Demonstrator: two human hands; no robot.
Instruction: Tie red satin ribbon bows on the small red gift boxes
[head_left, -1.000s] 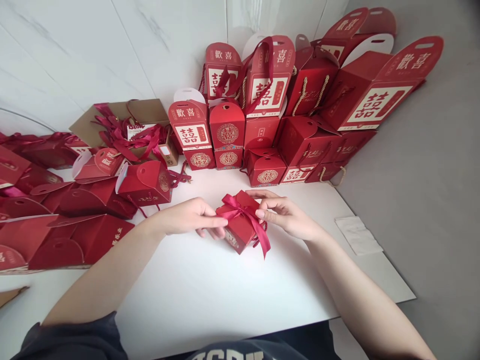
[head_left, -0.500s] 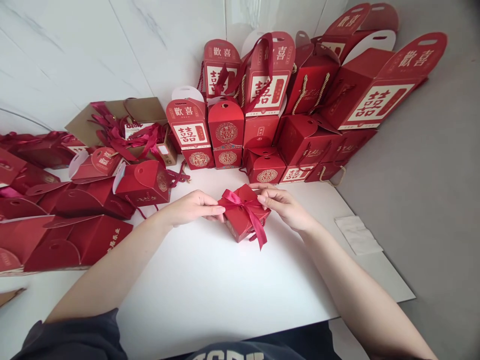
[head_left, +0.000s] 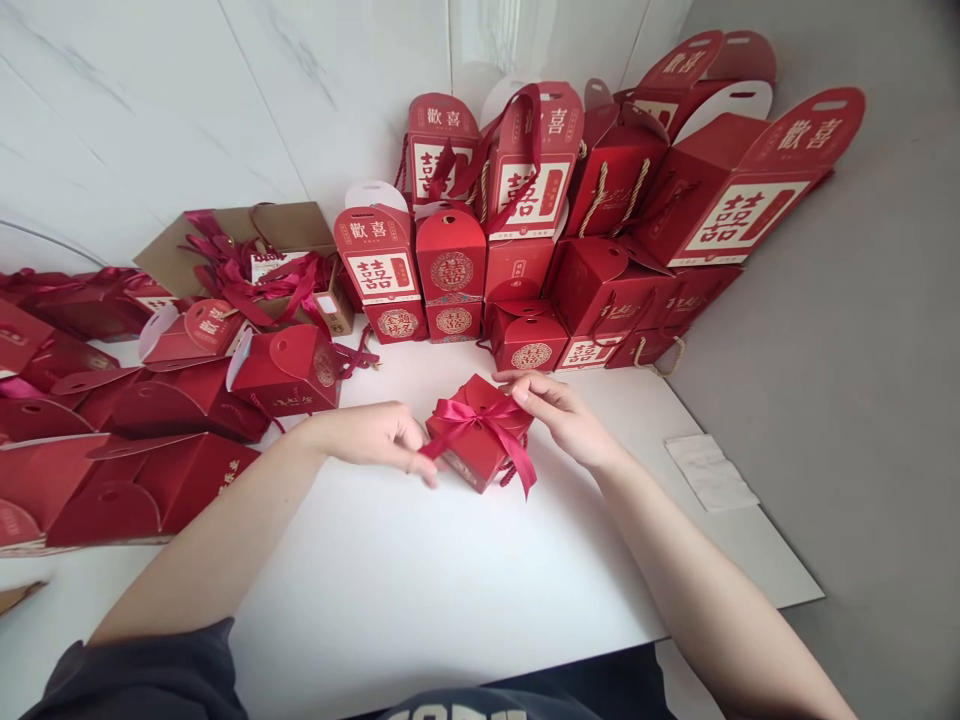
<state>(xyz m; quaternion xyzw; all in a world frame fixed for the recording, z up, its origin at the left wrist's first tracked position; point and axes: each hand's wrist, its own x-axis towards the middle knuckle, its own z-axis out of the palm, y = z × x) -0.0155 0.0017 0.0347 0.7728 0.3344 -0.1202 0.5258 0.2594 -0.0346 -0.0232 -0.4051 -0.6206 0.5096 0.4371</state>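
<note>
A small red gift box (head_left: 474, 452) sits on the white table with a shiny crimson ribbon (head_left: 491, 428) tied in a bow over its lid. One ribbon tail hangs down the front right side; the other runs left to my left hand (head_left: 382, 440), whose fingers are closed around its end. My right hand (head_left: 559, 412) grips the box at its far right corner, thumb and fingertips by the bow's right loop. A twisted red cord shows on the box's right side.
Red gift boxes (head_left: 454, 258) stand stacked along the back wall. More red boxes (head_left: 142, 490) fill the left side, near an open cardboard box (head_left: 161, 250) of ribbons. White tissue (head_left: 711, 472) lies by the table's right edge, beside a grey wall.
My left hand has moved from the box's left corner slightly down and left, drawing the left ribbon tail out. The right hand stays at the right corner. The view has shifted a little.
</note>
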